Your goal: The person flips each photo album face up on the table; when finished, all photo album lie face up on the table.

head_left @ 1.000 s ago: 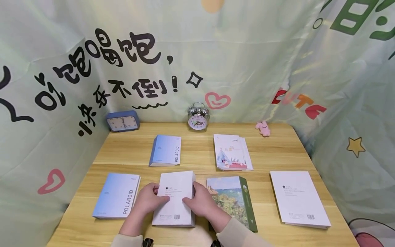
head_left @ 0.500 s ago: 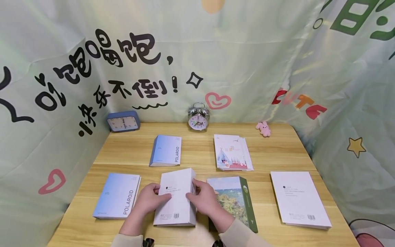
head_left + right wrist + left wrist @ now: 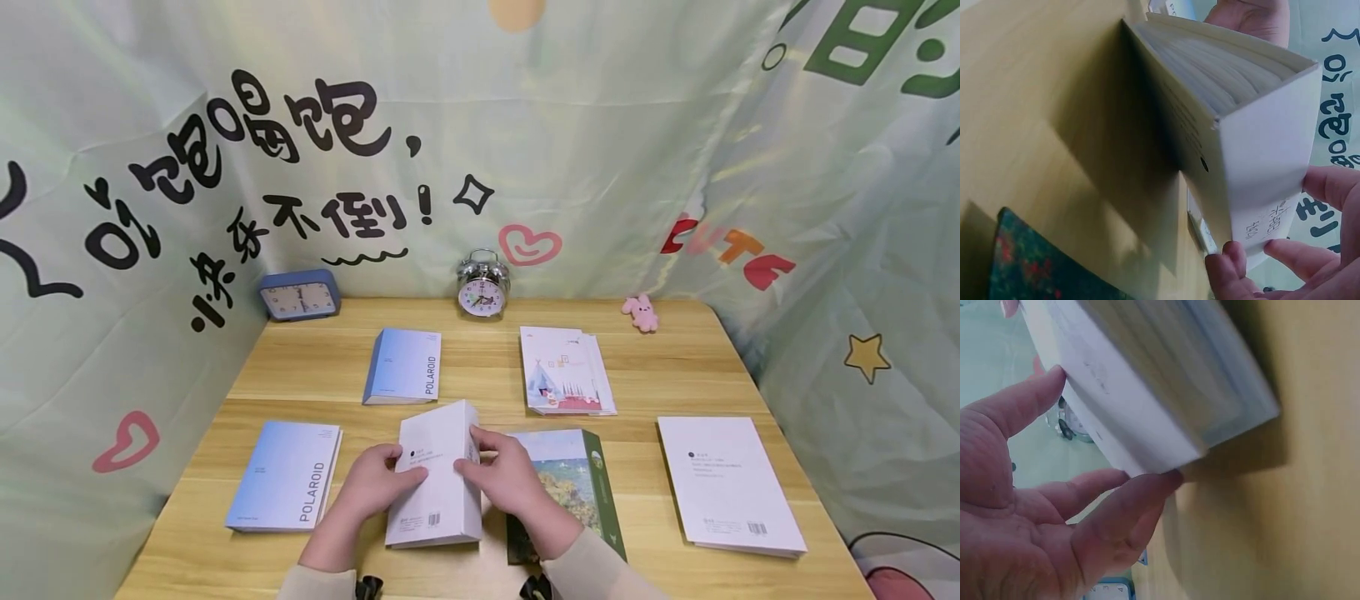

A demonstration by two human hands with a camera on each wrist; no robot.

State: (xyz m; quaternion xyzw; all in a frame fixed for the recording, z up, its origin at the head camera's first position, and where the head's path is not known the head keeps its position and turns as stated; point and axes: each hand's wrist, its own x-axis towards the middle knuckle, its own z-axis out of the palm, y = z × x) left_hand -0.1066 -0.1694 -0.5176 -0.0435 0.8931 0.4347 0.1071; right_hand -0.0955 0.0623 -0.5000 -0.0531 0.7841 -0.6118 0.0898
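Observation:
A thick white album (image 3: 433,510), with small print and a barcode on its cover, is held between both hands near the front of the table, tilted with its far end raised. My left hand (image 3: 377,483) pinches its left side, thumb on the cover and fingers at the edge. On the spine side, my right hand (image 3: 504,477) grips it the same way. The left wrist view shows the page edges of the album (image 3: 1147,381) above the wood. In the right wrist view, its spine (image 3: 1266,162) carries handwriting-like print, and the right fingers (image 3: 1294,256) touch it.
Two blue POLAROID albums (image 3: 283,475) lie at the left and back left. A landscape-painted album (image 3: 570,475) lies beside my right hand. A pink-white album (image 3: 561,371) and another white one (image 3: 727,483) lie farther right. Clocks (image 3: 482,287) and a pink toy (image 3: 641,313) line the back edge.
The white album has been tilted up at its far end, turned a little and shifted slightly right, with both hands moving along with it. The other albums have not moved.

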